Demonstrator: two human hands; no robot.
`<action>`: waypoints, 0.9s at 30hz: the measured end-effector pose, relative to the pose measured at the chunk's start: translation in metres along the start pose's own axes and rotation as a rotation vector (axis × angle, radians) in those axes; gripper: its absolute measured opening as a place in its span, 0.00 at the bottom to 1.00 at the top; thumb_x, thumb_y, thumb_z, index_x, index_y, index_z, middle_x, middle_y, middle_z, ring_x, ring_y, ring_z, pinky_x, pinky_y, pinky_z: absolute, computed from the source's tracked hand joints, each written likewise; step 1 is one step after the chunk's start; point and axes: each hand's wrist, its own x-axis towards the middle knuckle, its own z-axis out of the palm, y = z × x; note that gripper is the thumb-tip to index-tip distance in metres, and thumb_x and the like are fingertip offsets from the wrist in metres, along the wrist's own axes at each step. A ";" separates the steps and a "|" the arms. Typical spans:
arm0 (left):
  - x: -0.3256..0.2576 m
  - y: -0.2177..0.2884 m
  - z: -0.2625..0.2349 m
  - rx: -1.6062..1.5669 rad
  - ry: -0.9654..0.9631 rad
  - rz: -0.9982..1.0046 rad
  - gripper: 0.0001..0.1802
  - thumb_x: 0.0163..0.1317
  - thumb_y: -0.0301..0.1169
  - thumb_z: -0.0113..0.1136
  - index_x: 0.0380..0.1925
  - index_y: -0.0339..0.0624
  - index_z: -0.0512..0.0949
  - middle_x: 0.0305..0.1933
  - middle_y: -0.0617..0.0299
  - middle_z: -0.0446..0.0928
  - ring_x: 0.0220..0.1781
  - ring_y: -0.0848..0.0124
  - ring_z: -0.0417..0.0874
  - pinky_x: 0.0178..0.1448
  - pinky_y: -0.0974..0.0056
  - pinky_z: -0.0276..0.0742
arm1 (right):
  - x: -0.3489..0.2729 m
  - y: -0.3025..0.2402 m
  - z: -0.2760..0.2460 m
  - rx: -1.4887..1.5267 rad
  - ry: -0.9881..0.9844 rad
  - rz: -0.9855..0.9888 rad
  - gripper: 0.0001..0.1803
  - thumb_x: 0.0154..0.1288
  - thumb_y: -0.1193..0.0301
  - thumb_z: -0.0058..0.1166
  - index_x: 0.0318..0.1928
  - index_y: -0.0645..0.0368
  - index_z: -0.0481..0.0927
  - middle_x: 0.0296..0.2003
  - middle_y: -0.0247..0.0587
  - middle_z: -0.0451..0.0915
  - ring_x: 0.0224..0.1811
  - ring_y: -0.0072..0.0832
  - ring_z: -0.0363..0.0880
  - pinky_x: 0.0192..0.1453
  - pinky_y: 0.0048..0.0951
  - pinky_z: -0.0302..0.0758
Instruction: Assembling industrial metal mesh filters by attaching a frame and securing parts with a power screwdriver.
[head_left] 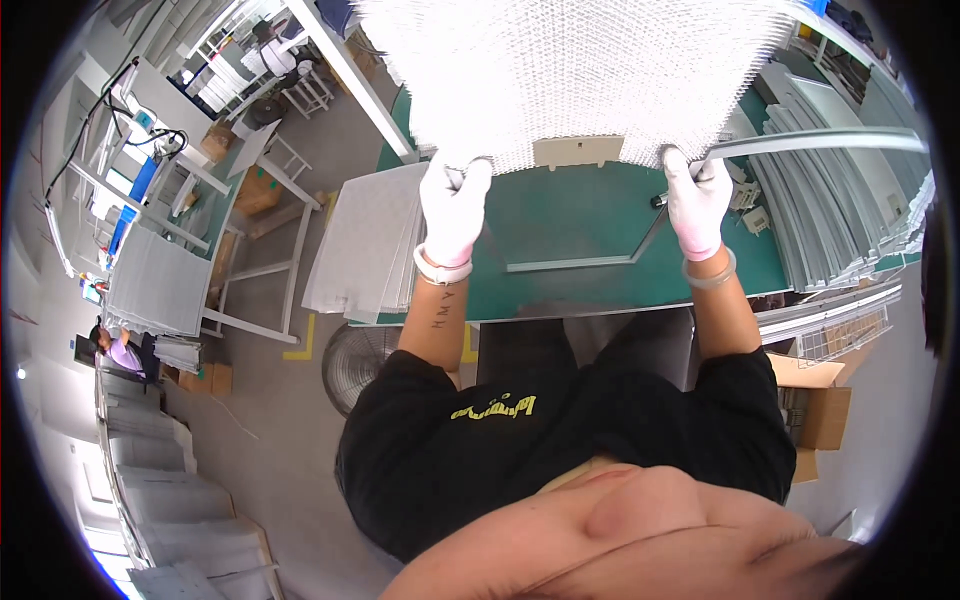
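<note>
1. In the head view, the person stands at a green work table and holds up a large white pleated filter panel in front of the body. The panel fills the top middle of the picture, above the table.
2. The left hand, in a white glove, is closed on the lower left corner of the panel; the fingers wrap the bottom edge.
3. The right hand, also gloved in white, is closed on the lower right corner. A long grey metal strip runs from this hand to the right, and it seems the hand pinches it together with the panel, but I cannot tell this for sure.
4. A small beige tab sits at the middle of the bottom edge of the panel, between the two hands.
5. A thin metal frame piece lies on the green table, under the panel.
6. A stack of grey-white sheets lies at the left end of the table, just beside the left forearm.
7. A round fan stands on the floor below this stack.
8. An open cardboard box is at the right, near the right elbow.
</note>
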 end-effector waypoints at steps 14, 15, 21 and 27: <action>-0.047 -0.083 -0.014 0.020 -0.019 -0.176 0.15 0.63 0.23 0.62 0.50 0.31 0.77 0.45 0.61 0.83 0.43 0.77 0.81 0.49 0.70 0.77 | -0.032 0.053 -0.005 0.100 -0.361 0.305 0.14 0.68 0.73 0.59 0.51 0.66 0.78 0.38 0.29 0.81 0.38 0.14 0.74 0.45 0.21 0.74; -0.051 -0.083 -0.015 0.002 -0.046 -0.221 0.17 0.62 0.23 0.63 0.52 0.31 0.77 0.47 0.61 0.83 0.45 0.76 0.81 0.50 0.70 0.77 | -0.030 0.054 -0.011 0.102 -0.361 0.309 0.14 0.68 0.73 0.59 0.51 0.66 0.78 0.38 0.29 0.81 0.38 0.14 0.74 0.45 0.21 0.74; 0.013 -0.016 -0.037 -0.182 -0.268 -0.107 0.10 0.59 0.20 0.65 0.41 0.34 0.80 0.41 0.63 0.82 0.39 0.76 0.81 0.42 0.69 0.77 | 0.025 -0.003 -0.005 0.084 -0.275 0.153 0.10 0.63 0.72 0.65 0.32 0.64 0.76 0.23 0.25 0.74 0.26 0.12 0.68 0.29 0.21 0.66; 0.009 -0.030 -0.013 0.271 0.070 0.365 0.13 0.56 0.17 0.68 0.26 0.41 0.71 0.27 0.67 0.74 0.27 0.80 0.71 0.32 0.72 0.70 | 0.008 -0.008 0.021 -0.228 0.127 -0.008 0.18 0.60 0.72 0.69 0.23 0.59 0.70 0.14 0.24 0.65 0.18 0.12 0.59 0.21 0.20 0.60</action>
